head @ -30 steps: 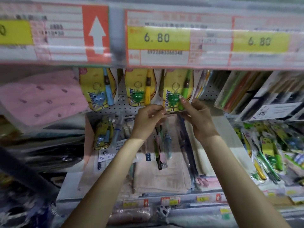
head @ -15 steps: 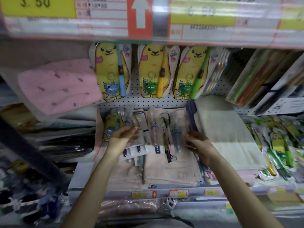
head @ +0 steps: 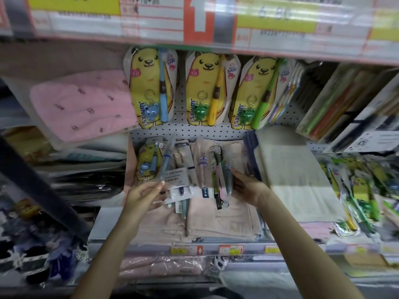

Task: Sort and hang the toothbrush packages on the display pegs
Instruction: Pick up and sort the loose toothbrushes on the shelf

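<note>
Two hands sort: left hand (head: 144, 197) rests half-open on the white carded pack (head: 176, 176); right hand (head: 248, 187) touches the clear pack (head: 227, 176), grip unclear. Best lift one singly, hang-hole up.

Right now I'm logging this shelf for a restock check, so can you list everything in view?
hanging bear packs: three fronts, yellow, top row
small bear pack: one, yellow, lying lower left of centre
white card pack: one, white, right of the small bear pack
loose toothbrush packs: several, clear, on the beige towels
beige towels: folded stack, beige, lower centre
pink towel: one, pink, left
pale towel: one, cream, right of centre
boxed packs: several, green and orange, upper right
green packs: a heap, green and yellow, lower right
price labels: several, yellow and red, along the top
left hand: one, at the white card pack's edge
right hand: one, fingertips on the loose toothbrush packs
</note>
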Demonstrator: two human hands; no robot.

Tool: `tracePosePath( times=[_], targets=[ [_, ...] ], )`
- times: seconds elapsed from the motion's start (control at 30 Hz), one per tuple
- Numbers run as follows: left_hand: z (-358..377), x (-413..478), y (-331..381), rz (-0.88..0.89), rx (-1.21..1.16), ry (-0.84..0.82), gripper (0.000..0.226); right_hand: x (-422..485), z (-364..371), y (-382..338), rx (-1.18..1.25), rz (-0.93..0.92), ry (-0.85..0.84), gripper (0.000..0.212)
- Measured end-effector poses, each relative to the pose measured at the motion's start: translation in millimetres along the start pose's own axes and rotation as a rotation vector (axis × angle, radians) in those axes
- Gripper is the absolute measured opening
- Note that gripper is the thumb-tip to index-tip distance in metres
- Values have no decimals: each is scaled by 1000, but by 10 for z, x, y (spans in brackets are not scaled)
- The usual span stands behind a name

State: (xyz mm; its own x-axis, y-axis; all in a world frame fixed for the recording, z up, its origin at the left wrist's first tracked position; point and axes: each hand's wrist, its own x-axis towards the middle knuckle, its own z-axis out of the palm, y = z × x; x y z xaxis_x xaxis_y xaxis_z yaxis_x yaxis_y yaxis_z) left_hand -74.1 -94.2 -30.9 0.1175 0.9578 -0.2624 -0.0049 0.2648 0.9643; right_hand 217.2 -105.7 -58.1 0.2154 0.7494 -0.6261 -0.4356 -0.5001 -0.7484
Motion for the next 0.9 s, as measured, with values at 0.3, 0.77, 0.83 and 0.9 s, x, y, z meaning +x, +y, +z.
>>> tracePosePath(
  times=[0.3, 0.77, 0.83, 0.9],
  targets=[
    [232, -101, -64, -40, 45, -91, 13, 115, 60, 11, 23, 1, 64, 31],
    [790, -73, 161, -45, -96, -183, 14, -623, -145, 159, 145, -91, -290, 52],
    [786, -56, 163, -60, -90, -196, 20, -686, -74, 223, 137, -104, -367, 77],
    [776, -52, 183, -74, -100, -205, 22, -737, 8, 285, 132, -107, -425, 81]
  ],
)
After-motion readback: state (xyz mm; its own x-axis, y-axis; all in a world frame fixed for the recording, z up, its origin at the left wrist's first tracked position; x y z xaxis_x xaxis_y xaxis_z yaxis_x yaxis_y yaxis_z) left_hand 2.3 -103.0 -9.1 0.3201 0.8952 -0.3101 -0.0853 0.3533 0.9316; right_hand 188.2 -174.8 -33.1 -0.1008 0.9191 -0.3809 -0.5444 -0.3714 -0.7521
